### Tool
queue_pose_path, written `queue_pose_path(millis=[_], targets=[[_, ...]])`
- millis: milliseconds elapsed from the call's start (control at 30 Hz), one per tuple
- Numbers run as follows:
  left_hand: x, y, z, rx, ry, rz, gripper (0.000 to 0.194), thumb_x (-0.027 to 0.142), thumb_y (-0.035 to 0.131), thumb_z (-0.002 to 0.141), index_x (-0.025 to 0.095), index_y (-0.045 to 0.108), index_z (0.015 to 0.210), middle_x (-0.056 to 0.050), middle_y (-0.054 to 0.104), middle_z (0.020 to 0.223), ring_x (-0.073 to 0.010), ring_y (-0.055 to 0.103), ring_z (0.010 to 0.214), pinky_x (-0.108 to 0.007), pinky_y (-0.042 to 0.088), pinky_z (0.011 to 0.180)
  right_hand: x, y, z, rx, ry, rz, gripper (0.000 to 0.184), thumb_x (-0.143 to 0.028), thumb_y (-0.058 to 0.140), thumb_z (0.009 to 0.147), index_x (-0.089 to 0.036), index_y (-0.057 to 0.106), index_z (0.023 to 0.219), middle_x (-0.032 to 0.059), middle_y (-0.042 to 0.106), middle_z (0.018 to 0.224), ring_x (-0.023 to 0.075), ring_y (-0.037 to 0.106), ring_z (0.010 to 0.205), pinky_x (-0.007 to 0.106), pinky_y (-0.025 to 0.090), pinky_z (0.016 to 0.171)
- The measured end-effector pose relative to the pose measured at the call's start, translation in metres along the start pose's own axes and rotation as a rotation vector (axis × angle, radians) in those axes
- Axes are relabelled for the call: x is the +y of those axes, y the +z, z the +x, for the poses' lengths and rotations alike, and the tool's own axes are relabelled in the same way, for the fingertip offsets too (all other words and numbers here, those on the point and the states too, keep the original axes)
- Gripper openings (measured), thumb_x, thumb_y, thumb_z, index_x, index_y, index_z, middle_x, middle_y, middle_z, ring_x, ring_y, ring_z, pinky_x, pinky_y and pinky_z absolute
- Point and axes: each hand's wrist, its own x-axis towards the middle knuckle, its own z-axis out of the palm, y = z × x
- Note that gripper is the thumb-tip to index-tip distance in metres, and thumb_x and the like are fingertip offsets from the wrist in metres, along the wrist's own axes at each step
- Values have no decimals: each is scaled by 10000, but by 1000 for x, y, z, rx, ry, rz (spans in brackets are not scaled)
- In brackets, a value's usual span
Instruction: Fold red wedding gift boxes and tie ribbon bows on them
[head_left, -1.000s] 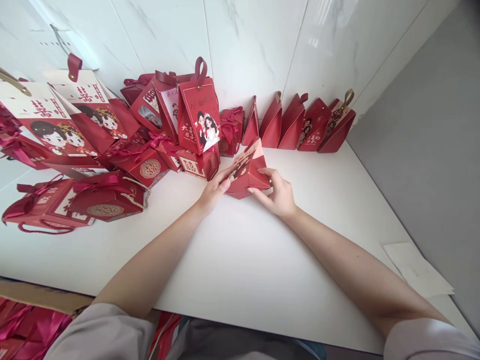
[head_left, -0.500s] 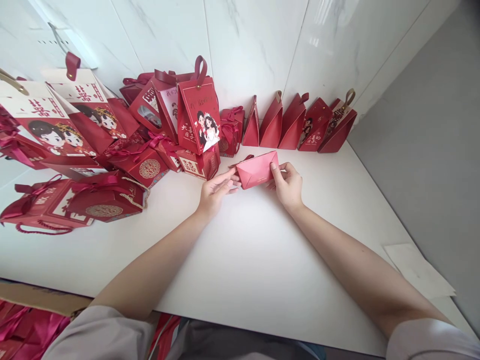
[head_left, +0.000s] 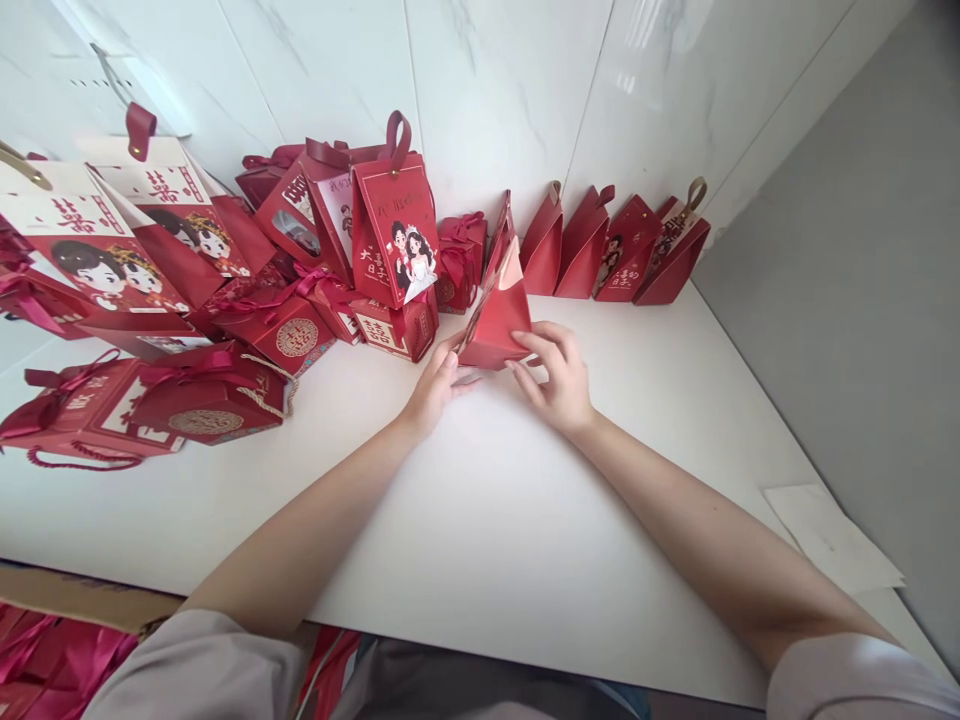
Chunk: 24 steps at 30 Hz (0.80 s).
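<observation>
A red triangular gift box stands nearly upright between my hands, its pointed top up and one side panel towards me. My left hand grips its lower left edge, with the thumb on the edge and some fingers reaching beneath. My right hand holds its lower right side between fingertips and thumb. The far side of the box is hidden from me. Just behind it stands another narrow red box, partly covered by the held one.
Several triangular red boxes line the tiled wall at the back right. On the left crowd more red gift boxes, among them one with a bridal couple. White paper lies at the table's right edge. A carton sits below the table's front left.
The gift box has turned from lying tipped with its pink-looking base towards me to standing with its point up. My right thumb has moved from its face to its lower side.
</observation>
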Motion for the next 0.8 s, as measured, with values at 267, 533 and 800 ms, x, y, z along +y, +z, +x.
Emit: queue_pose_path(millis=[267, 533, 800], targets=[[7, 8, -2, -63, 20, -196, 608, 497, 665, 868, 175, 559, 1373, -106, 615, 1350, -312, 502, 1340, -429, 423, 1137, -11, 5, -2, -246, -290, -103, 547, -168, 522, 973, -394, 436, 1464, 29, 580, 1413, 228, 586, 1241, 416, 548, 1002], [18, 10, -7, -120, -166, -443, 648, 613, 541, 876, 175, 579, 1353, -100, 585, 1407, -375, 447, 1389, -546, 414, 1121, -5, -1, 7, -252, -181, -33, 600, -495, 536, 957, -261, 390, 1490, 137, 432, 1542, 324, 427, 1414, 568, 406, 1127], [7, 1, -4, -167, -66, -147, 495, 401, 741, 797, 160, 667, 1224, -92, 646, 1324, -373, 536, 1298, -498, 412, 1125, -6, -2, 7, -250, -110, -14, 679, -508, 491, 974, -299, 237, 1568, 102, 117, 1673, 345, 225, 1520, 563, 343, 1178]])
